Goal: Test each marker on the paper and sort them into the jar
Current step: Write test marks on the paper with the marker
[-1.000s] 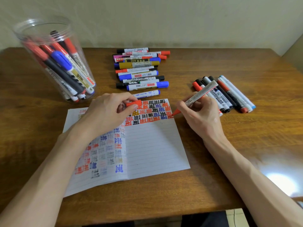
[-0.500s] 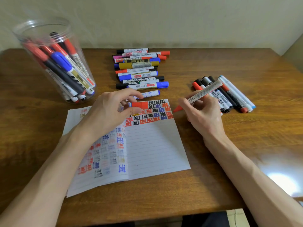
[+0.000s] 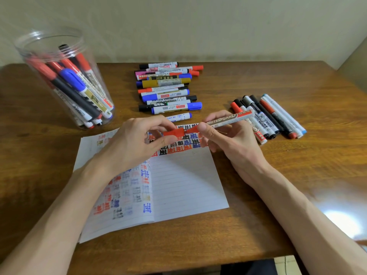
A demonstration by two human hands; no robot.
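a person's left hand (image 3: 131, 143), fingers curled, pinches a small red plastic marker cap (image 3: 173, 132) between thumb and fingertips. the right hand (image 3: 228, 139) grips a slim white cylindrical whiteboard marker (image 3: 228, 119), its red tip at the cap's mouth. under both hands lies lined white paper (image 3: 184, 181) covered in inked marks. beyond the left knuckles, a clear plastic jar (image 3: 65, 82) of markers stands on the glossy wooden table (image 3: 258, 225).

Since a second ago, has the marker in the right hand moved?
Yes. The marker shifted left, from the right edge of the paper toward the red cap.
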